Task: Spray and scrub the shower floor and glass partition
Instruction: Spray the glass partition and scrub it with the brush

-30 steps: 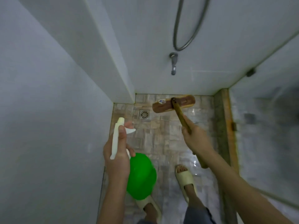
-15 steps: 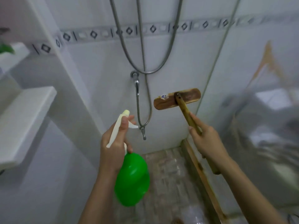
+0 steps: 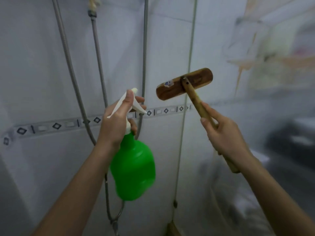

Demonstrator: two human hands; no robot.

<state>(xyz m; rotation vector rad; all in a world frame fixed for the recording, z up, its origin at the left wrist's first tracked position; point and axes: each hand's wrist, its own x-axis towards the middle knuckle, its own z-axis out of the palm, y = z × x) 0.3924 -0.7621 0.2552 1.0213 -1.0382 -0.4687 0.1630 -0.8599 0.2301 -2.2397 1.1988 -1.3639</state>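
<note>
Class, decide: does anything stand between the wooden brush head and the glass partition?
Nothing visible does. The right hand grips the handle, and only open air shows between the brush head and the glass partition.

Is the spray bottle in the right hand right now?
No, the left hand grips the green spray bottle, while the right hand holds the wooden brush by its handle.

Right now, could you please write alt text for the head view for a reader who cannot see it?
A person's left hand holds a green spray bottle by its white trigger head, and the right hand grips a wooden scrub brush before a white tiled wall.
</note>
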